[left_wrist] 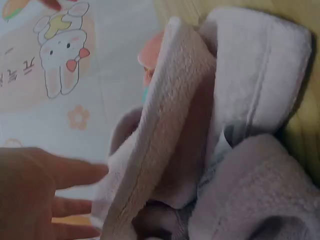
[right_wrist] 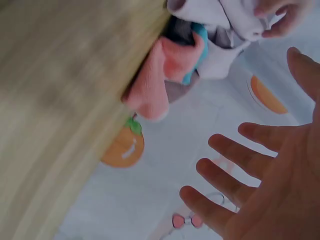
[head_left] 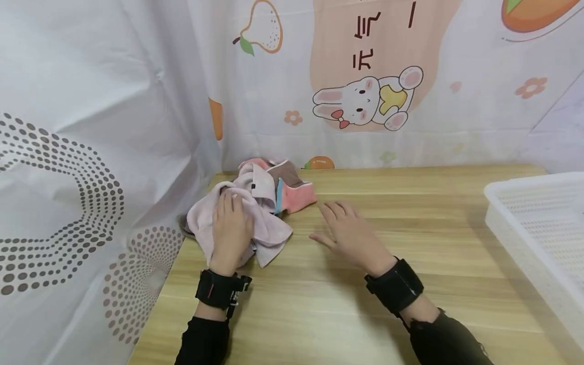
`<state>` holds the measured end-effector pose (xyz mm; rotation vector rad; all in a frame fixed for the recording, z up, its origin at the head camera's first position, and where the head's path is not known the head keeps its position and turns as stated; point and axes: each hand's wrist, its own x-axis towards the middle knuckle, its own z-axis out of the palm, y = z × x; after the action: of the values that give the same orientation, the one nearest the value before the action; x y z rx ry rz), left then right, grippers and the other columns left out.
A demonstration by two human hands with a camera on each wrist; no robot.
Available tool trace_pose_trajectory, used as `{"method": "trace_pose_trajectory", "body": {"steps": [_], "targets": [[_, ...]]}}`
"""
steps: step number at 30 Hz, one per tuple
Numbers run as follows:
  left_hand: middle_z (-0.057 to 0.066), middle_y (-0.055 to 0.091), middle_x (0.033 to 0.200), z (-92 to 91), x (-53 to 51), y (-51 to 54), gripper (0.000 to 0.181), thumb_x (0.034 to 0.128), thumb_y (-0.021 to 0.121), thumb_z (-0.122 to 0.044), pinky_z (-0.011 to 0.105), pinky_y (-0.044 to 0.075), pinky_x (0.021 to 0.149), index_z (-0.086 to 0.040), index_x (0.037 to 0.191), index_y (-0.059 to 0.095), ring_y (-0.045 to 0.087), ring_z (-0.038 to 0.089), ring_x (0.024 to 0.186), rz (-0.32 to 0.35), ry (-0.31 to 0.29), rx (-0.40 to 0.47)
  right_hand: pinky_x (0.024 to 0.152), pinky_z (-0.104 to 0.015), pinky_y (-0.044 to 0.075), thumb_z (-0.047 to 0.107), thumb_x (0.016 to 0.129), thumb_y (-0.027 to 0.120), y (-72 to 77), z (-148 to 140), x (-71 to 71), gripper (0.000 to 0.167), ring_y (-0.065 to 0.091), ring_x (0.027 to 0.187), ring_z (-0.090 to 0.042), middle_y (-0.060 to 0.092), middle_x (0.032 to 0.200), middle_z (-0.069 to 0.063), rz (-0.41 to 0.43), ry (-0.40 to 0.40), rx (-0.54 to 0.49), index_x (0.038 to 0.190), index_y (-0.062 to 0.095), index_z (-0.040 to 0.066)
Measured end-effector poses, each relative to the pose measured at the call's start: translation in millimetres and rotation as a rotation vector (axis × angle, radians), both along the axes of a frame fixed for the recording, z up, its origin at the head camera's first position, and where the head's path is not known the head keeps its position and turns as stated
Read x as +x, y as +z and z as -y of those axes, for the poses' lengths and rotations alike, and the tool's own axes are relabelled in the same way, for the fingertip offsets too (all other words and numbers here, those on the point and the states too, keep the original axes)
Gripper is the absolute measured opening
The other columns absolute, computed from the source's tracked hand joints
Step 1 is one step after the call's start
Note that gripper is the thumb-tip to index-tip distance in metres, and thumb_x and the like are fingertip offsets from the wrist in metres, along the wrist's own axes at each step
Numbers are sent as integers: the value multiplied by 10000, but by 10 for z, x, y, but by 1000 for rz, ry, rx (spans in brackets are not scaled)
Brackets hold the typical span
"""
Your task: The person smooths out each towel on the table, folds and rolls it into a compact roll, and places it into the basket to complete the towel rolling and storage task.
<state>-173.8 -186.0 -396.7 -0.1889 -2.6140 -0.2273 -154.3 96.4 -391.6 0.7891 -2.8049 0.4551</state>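
A heap of soft cloths lies at the back left of the table, with a pale pink towel (head_left: 269, 230) on top. My left hand (head_left: 231, 223) rests on this towel with its fingers stretched forward; in the left wrist view the fingers (left_wrist: 75, 172) reach the towel's raised fold (left_wrist: 165, 115). Beside it in the heap show a coral cloth (head_left: 298, 196) with a blue edge and a brown cloth (head_left: 286, 175). To the right of the heap, my right hand (head_left: 353, 235) hovers over the table, fingers spread and holding nothing, as the right wrist view also shows.
A white plastic basket (head_left: 524, 223) with lattice walls stands at the right side of the wooden table (head_left: 310, 314). Behind the table hangs a printed curtain (head_left: 269, 101) with a rabbit and fruit. Another white curtain (head_left: 68, 152) with dotted patterns closes off the left.
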Motion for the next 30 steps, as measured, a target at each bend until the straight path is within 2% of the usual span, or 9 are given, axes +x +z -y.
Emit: {"method": "trace_pose_trajectory", "body": {"steps": [3,6,12,14,20,25,27,30], "targets": [[298,478,1389,42,-5,5,528,899,715,-127,556,355,1074,92,1322,488,444,452,1306,13,48,59,1111,-576,333,547,952,577,-96,106,-42,763,429,1341,-413,518,1420,-202,13,14,-1,1483,417,23],[287,526,1321,61,-5,9,505,922,685,-113,562,405,1001,87,1331,467,505,451,1220,48,67,95,1107,-568,346,545,950,582,-187,198,-67,759,439,1339,-413,526,1418,-186,30,18,1,1478,424,23],[281,596,1121,62,-31,9,428,935,654,-60,538,518,758,102,1294,484,615,448,923,-9,44,125,1110,-521,365,499,955,604,-268,377,-89,717,464,1320,-386,538,1401,-178,22,37,-20,1448,447,2],[279,593,1097,56,-33,19,390,947,631,-38,531,529,704,90,1287,487,624,448,878,-8,32,149,1093,-517,385,494,954,607,-278,440,-89,701,476,1303,-377,549,1380,-183,14,51,-27,1422,465,-9],[266,608,1055,19,16,70,285,955,590,11,521,527,706,63,1226,521,639,450,835,65,-21,215,1087,-524,385,474,954,618,-309,654,-38,698,489,1289,-355,549,1385,-170,47,110,-60,1438,446,1],[198,641,917,9,29,105,212,935,628,-21,476,509,615,17,1124,537,637,376,702,56,-39,221,1069,-533,409,510,939,623,-351,942,-12,800,486,1318,-359,496,1449,-193,55,150,-22,1489,367,-12],[158,643,871,-1,37,126,203,922,630,-36,448,493,581,-7,1096,528,620,327,649,63,-49,243,1044,-532,437,527,913,652,-369,1055,-6,863,488,1324,-355,492,1446,-212,38,148,-4,1496,341,-27],[117,649,875,-28,68,184,223,910,617,-69,403,482,576,-31,1101,508,597,250,631,99,-68,306,1004,-518,472,537,854,721,-384,1172,4,979,505,1312,-348,496,1432,-230,10,103,-13,1509,292,-51]]}}
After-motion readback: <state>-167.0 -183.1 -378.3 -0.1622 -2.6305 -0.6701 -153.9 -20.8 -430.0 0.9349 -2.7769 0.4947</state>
